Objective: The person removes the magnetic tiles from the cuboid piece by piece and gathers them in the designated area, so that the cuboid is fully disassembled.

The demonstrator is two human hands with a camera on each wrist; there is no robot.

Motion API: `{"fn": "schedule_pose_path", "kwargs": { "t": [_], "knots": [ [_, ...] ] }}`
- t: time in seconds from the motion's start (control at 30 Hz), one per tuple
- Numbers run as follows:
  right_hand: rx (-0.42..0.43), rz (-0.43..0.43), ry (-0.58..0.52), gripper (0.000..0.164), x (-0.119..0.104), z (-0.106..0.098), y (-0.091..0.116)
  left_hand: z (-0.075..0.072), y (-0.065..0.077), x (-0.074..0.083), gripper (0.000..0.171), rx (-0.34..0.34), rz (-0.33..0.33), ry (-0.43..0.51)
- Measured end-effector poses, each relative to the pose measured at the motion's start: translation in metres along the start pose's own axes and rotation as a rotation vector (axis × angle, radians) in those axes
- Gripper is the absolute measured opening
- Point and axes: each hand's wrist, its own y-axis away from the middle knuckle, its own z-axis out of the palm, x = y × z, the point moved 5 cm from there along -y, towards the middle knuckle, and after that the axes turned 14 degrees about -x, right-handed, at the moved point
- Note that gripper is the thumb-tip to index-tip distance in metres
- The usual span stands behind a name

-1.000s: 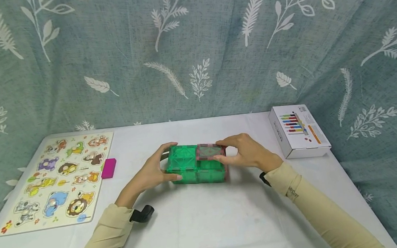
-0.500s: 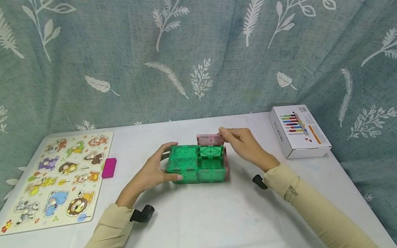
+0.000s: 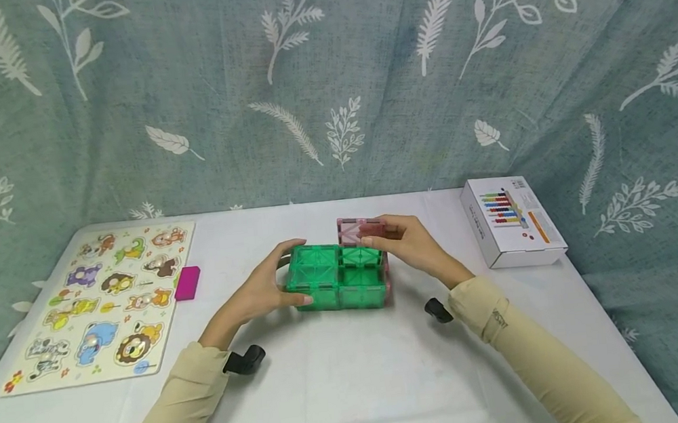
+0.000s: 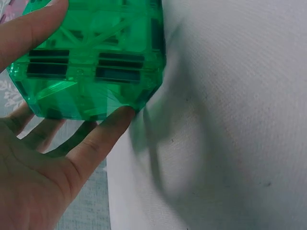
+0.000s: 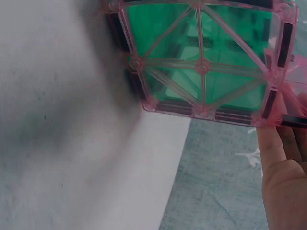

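A box built of translucent green magnetic tiles (image 3: 314, 268) stands on the white table, its right half uncovered on top. My left hand (image 3: 259, 291) grips its left end, thumb at the front and fingers behind. In the left wrist view, fingers (image 4: 103, 139) lie against the green end wall. My right hand (image 3: 412, 242) pinches a pink magnetic tile (image 3: 350, 231), tilted up at the box's back right edge, with the thumb in front. The right wrist view shows a clear pink tile (image 5: 204, 67) forming the box's right end; the right fingers are partly hidden beyond it.
On the left lies a wooden animal puzzle board (image 3: 103, 309), with a magenta block (image 3: 187, 283) by its right edge. A white box with an abacus picture (image 3: 512, 225) sits at the back right. Behind the table (image 3: 356, 387) hangs a leaf-patterned curtain (image 3: 212, 101).
The pink tile lay over the box's right half, then moved back and tilted up at the far edge. The right thumb has shifted to its front. The left hand keeps its hold.
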Motion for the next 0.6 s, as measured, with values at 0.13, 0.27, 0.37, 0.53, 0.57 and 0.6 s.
{"fn": "schedule_pose_path", "kwargs": {
  "t": [0.13, 0.27, 0.37, 0.53, 0.57, 0.6],
  "knots": [
    [0.002, -0.015, -0.03, 0.031, 0.0055, 0.0014, -0.0032, 0.0005, -0.002, 0.0017, 0.103, -0.005, 0.004, 0.006],
    [0.026, -0.041, -0.048, 0.031, 0.0095, 0.0034, -0.0054, 0.0013, -0.0025, 0.001, 0.102, 0.002, -0.001, 0.012],
    [0.039, -0.07, -0.064, 0.032, 0.0106, 0.0055, -0.0063, 0.0013, -0.0022, -0.0009, 0.101, 0.008, -0.01, 0.012],
    [0.053, -0.084, -0.065, 0.029, 0.0107, 0.0088, -0.0072, 0.0001, -0.0009, -0.0046, 0.1, 0.014, -0.029, 0.004],
    [0.059, -0.079, -0.056, 0.028, 0.0107, 0.009, -0.0071, 0.0, -0.0009, -0.005, 0.1, 0.013, -0.028, 0.004],
    [0.066, -0.073, -0.053, 0.027, 0.0107, 0.0089, -0.007, -0.0001, -0.0009, -0.0053, 0.1, 0.014, -0.029, 0.0]
  ]
}}
